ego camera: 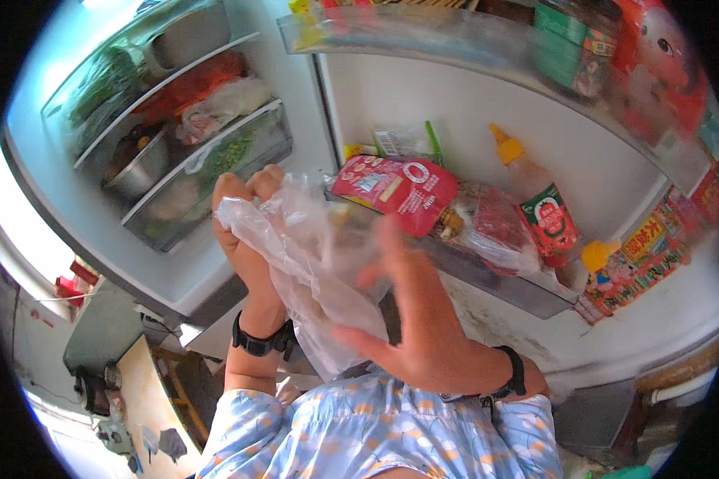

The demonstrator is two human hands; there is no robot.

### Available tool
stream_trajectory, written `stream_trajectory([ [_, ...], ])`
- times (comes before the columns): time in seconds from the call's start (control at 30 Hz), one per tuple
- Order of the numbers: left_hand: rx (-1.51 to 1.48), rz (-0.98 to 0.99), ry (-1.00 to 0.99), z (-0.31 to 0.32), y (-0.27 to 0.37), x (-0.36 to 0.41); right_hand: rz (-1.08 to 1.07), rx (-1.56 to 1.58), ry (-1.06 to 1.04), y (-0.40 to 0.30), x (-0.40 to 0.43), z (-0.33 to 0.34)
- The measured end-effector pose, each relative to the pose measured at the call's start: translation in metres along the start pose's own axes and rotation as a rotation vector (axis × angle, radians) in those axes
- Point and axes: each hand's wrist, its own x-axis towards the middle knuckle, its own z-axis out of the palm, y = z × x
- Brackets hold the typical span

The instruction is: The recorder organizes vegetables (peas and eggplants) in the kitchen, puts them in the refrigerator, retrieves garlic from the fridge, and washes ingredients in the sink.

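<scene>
My left hand (245, 215) grips the upper edge of a crumpled clear plastic bag (323, 293), which hangs down in front of my clothing. Beside the bag, at its right, my right hand (407, 293) has its fingers spread and blurred; nothing shows in its grasp, and whether it touches the plastic is unclear. Past both hands, a red printed pouch (395, 188) lies on the lower door shelf of the open refrigerator. A squeeze bottle with a yellow nozzle (545, 209) leans at its right, with a plastic-wrapped reddish packet (503, 227) between them.
At the left, the refrigerator's shelves hold bagged food and a metal bowl (141, 167) above a clear drawer (215, 179). The upper door shelf (455, 36) carries several packages. A pale tabletop (147, 395) stands at lower left.
</scene>
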Motion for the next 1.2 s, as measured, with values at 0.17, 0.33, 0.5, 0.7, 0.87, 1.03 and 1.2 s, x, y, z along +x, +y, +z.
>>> stream_trajectory([
  [0.17, 0.393, -0.070, 0.338, 0.010, -0.008, 0.018, -0.270, -0.615, 0.217, 0.006, 0.018, -0.012],
  [0.33, 0.811, 0.776, -0.153, 0.041, -0.046, 0.063, -0.452, -1.260, 0.498, 0.016, 0.066, -0.067],
  [0.5, 1.048, 0.560, -0.610, 0.010, -0.080, 0.045, -0.363, -1.238, 0.263, 0.040, 0.059, -0.077],
  [0.7, 0.764, 0.094, -0.870, -0.007, -0.038, 0.028, -0.447, -1.087, -0.144, 0.031, 0.039, -0.082],
  [0.87, 0.598, -0.068, -0.867, -0.013, -0.012, 0.037, -0.359, -1.105, -0.207, 0.017, 0.027, -0.074],
  [1.03, 0.928, -0.022, -0.666, 0.009, -0.027, 0.041, -0.351, -1.236, -0.131, 0.023, 0.010, -0.056],
  [1.2, 1.133, 0.063, -0.879, 0.023, -0.033, 0.046, -0.228, -1.203, -0.092, 0.017, 0.004, -0.039],
])
